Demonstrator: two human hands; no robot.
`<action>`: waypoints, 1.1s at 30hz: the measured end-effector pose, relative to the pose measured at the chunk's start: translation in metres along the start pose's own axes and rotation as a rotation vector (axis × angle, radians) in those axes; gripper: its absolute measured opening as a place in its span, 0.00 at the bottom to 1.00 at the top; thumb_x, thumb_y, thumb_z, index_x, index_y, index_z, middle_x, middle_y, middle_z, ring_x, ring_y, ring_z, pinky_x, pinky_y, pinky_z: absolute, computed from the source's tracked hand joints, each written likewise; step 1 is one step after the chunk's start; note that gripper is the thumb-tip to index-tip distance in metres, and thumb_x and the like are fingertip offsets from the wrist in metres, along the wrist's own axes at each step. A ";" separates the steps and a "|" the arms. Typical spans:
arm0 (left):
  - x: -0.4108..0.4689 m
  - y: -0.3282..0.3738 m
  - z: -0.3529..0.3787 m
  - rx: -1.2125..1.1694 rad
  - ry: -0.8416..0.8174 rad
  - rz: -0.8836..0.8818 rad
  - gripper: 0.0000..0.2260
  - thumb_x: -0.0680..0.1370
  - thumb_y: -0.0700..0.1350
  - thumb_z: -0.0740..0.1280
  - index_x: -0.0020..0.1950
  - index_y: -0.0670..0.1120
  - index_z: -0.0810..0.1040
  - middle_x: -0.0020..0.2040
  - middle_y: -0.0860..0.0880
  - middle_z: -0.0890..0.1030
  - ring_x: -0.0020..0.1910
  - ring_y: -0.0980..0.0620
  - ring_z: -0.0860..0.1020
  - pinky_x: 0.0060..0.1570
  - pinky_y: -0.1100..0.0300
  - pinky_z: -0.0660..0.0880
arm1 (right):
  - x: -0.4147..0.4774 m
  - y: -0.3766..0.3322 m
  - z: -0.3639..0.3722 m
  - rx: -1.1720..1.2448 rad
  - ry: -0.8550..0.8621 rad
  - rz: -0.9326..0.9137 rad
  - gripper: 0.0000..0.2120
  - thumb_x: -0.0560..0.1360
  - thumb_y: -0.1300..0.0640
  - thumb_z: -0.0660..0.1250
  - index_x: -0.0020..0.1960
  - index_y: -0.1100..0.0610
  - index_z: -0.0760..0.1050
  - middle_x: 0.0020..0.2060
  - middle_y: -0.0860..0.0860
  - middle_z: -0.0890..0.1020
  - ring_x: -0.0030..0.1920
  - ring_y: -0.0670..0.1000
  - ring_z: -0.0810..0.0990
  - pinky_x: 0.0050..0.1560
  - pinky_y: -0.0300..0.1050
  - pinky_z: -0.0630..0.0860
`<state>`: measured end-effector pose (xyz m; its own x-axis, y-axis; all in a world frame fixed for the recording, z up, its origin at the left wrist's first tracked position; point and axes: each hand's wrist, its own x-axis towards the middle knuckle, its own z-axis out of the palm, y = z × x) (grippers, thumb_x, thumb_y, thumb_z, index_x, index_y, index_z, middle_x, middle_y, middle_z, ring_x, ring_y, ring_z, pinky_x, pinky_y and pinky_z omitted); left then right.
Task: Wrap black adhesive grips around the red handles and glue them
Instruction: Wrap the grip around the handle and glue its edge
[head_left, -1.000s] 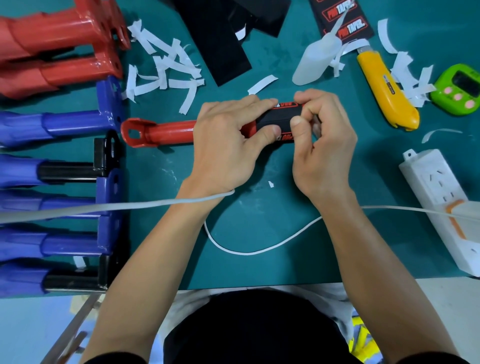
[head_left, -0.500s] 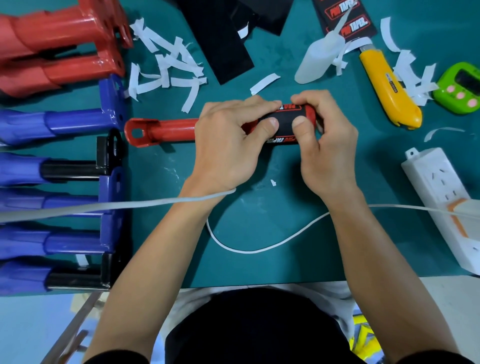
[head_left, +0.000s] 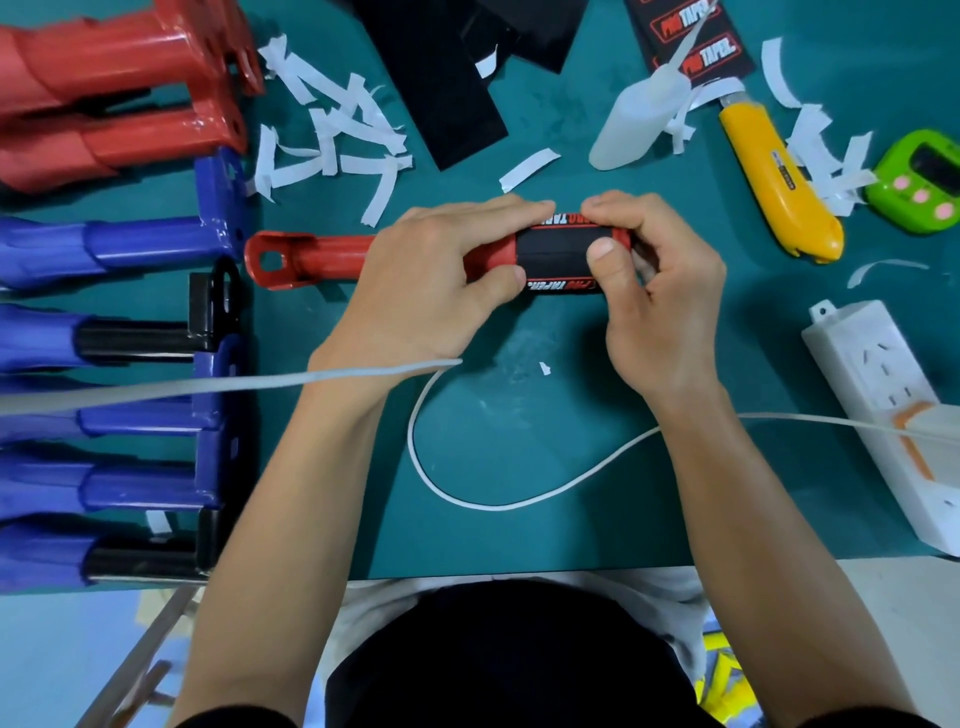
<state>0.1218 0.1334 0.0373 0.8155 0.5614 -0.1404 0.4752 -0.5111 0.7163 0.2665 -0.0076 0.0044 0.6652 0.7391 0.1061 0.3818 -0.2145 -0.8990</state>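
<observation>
A red handle (head_left: 311, 257) lies sideways on the green mat, its looped end pointing left. A black adhesive grip (head_left: 558, 257) with red and white lettering is wrapped around its right part. My left hand (head_left: 431, 280) clasps the handle's middle, thumb at the grip's left edge. My right hand (head_left: 654, 291) holds the handle's right end, thumb pressing on the grip. More black grip sheets (head_left: 441, 88) lie at the top, and printed ones (head_left: 691, 41) to their right. A white glue bottle (head_left: 631, 132) lies beside them.
Red handles (head_left: 119, 98) and blue and black ones (head_left: 104, 332) are stacked along the left. White backing strips (head_left: 337, 130) are scattered above. A yellow utility knife (head_left: 774, 182), green timer (head_left: 922, 179), white power strip (head_left: 893, 415) and white cable (head_left: 493, 501) sit right and near.
The handle has turned slightly in my hands, showing more of the black grip's plain face. My right thumb has shifted on the grip's right edge.
</observation>
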 end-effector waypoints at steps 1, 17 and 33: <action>0.000 0.000 0.001 -0.019 0.016 -0.017 0.24 0.75 0.49 0.70 0.72 0.59 0.79 0.70 0.60 0.79 0.70 0.59 0.74 0.72 0.59 0.66 | 0.000 0.000 0.000 0.003 -0.001 0.003 0.11 0.81 0.65 0.64 0.61 0.62 0.81 0.57 0.48 0.83 0.59 0.48 0.82 0.63 0.52 0.79; -0.001 0.011 0.024 0.110 0.191 -0.001 0.19 0.78 0.50 0.65 0.69 0.53 0.82 0.66 0.54 0.83 0.64 0.50 0.80 0.65 0.51 0.68 | 0.000 0.002 0.003 -0.003 0.022 -0.028 0.10 0.83 0.64 0.63 0.60 0.62 0.81 0.55 0.46 0.83 0.57 0.49 0.83 0.60 0.52 0.80; 0.001 0.002 0.027 0.169 0.199 0.073 0.20 0.80 0.57 0.67 0.70 0.51 0.81 0.66 0.53 0.83 0.65 0.50 0.79 0.64 0.55 0.66 | 0.000 0.001 0.005 -0.016 0.042 -0.007 0.10 0.83 0.62 0.64 0.60 0.62 0.81 0.55 0.45 0.83 0.56 0.49 0.83 0.59 0.54 0.80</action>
<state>0.1328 0.1154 0.0198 0.7764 0.6277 0.0565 0.4796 -0.6466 0.5932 0.2639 -0.0049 0.0015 0.6886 0.7133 0.1303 0.3965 -0.2199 -0.8913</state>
